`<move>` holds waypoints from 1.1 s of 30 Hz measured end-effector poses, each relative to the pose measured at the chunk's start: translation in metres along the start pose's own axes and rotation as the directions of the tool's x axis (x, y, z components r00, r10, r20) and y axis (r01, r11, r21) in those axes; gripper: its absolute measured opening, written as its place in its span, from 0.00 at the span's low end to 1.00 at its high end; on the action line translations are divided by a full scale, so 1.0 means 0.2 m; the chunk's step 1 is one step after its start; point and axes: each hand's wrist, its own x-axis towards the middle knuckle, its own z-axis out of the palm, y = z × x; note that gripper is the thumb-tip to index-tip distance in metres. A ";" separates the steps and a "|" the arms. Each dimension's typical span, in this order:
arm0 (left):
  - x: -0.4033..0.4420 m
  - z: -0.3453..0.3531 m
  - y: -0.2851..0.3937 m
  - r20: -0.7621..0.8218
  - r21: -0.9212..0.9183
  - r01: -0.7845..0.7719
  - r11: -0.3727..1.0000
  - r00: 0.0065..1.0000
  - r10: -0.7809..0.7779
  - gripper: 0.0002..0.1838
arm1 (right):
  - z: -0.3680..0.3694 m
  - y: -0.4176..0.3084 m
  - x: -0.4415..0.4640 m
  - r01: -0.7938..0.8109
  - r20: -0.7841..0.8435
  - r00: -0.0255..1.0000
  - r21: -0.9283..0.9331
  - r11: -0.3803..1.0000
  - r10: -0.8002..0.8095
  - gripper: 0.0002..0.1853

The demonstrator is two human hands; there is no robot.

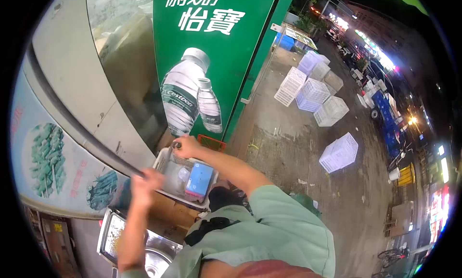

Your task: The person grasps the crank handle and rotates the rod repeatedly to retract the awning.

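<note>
My left hand (146, 183) is closed around a long dark pole (89, 131), which slants down from the upper left past a pale cabinet. My right hand (189, 146) grips a short dark handle (177, 145), its end poking out of the fist. A bent metal arm below it runs towards the pole, like the end of a crank; the exact join is hard to make out. Beneath my hands is a white basket (166, 185) with a blue box (199, 179) and a clear plastic item (183, 174) in it.
A green panel (219, 61) with printed bottles stands ahead. On the right, several white plastic crates (313, 94) sit on the wet ground, with one crate (339, 153) apart and nearer. A steel sink or tray (159, 251) is at lower left. Blue vehicle (385, 117) further right.
</note>
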 end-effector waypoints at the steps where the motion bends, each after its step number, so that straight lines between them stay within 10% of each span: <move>1: 0.11 -0.22 -0.03 -0.100 -0.028 -0.081 0.996 0.992 0.078 0.13 | 0.07 0.08 0.01 0.010 -0.206 0.979 0.001 1.000 -0.010 0.21; 2: 0.21 -0.39 -0.05 -0.205 -0.117 -0.092 0.989 0.977 0.067 0.15 | 0.12 0.14 -0.02 0.019 -0.398 0.917 -0.001 1.000 -0.018 0.20; 3: 0.28 -0.40 -0.02 -0.344 -0.168 -0.205 0.964 0.929 0.137 0.17 | 0.01 -0.14 -0.26 -0.184 0.056 0.983 0.265 0.947 0.175 0.19; 4: 0.41 -0.49 -0.10 -0.518 -0.021 -0.256 0.967 0.830 0.208 0.16 | 0.26 -0.17 -0.37 0.035 0.014 0.999 0.426 0.904 -0.045 0.18; 6: 0.59 -0.50 -0.33 -0.232 -0.040 -0.212 0.976 0.953 0.197 0.16 | 0.58 -0.40 -0.57 0.304 0.129 0.906 0.464 0.832 -0.403 0.16; 9: 0.21 0.16 -0.44 -0.024 -0.173 -0.011 0.985 1.000 0.007 0.06 | 0.50 -0.38 -0.41 0.401 0.174 0.841 0.433 0.807 -0.512 0.13; 10: 0.08 0.23 -0.35 0.189 0.134 -0.226 0.965 0.962 0.199 0.05 | 0.33 -0.29 -0.26 0.366 0.142 0.893 0.325 0.872 -0.428 0.12; 12: -0.02 0.19 -0.18 0.263 0.123 -0.209 0.970 0.949 0.171 0.06 | -0.06 -0.07 -0.06 0.193 -0.008 0.981 0.009 0.981 -0.193 0.09; 13: 0.05 0.06 -0.09 0.146 -0.163 0.041 0.986 0.989 -0.017 0.08 | -0.20 0.04 -0.02 0.160 -0.194 0.972 0.127 0.979 -0.134 0.12; 16: 0.24 -0.30 -0.01 -0.293 -0.066 -0.128 0.990 0.950 0.103 0.13 | -0.03 0.02 -0.24 -0.058 0.032 0.998 0.360 0.931 0.049 0.07; 17: 0.35 -0.41 -0.12 -0.480 -0.023 -0.260 0.965 0.850 0.218 0.13 | 0.33 0.13 -0.28 0.152 -0.005 0.986 0.453 0.878 -0.168 0.08; 23: 0.10 0.22 -0.44 0.107 0.174 -0.177 0.969 0.981 0.160 0.11 | 0.38 0.03 0.11 0.720 -0.093 0.685 -0.067 0.691 -0.723 0.20; 25: 0.01 0.17 -0.30 0.122 -0.022 -0.135 0.991 0.983 0.136 0.12 | 0.03 -0.02 -0.01 0.371 0.204 0.911 -0.026 0.928 -0.358 0.18; 26: 0.11 0.10 -0.07 -0.136 0.027 0.038 0.999 0.990 -0.034 0.16 | -0.16 -0.06 -0.08 0.182 0.332 0.933 -0.098 0.978 -0.140 0.17; 29: 0.48 -0.45 -0.14 -0.394 0.051 -0.147 0.988 0.906 0.155 0.16 | -0.12 -0.10 -0.27 -0.105 0.117 0.991 0.393 0.914 0.063 0.18; 32: 0.58 -0.09 -0.12 -0.448 0.311 -0.010 0.950 0.881 0.155 0.16 | 0.39 -0.11 -0.31 0.236 0.047 0.960 0.398 0.886 -0.277 0.17; 33: 0.49 0.18 -0.20 -0.232 0.185 -0.175 0.967 0.948 0.216 0.15 | 0.41 -0.12 -0.26 0.298 0.052 0.940 0.358 0.885 -0.337 0.17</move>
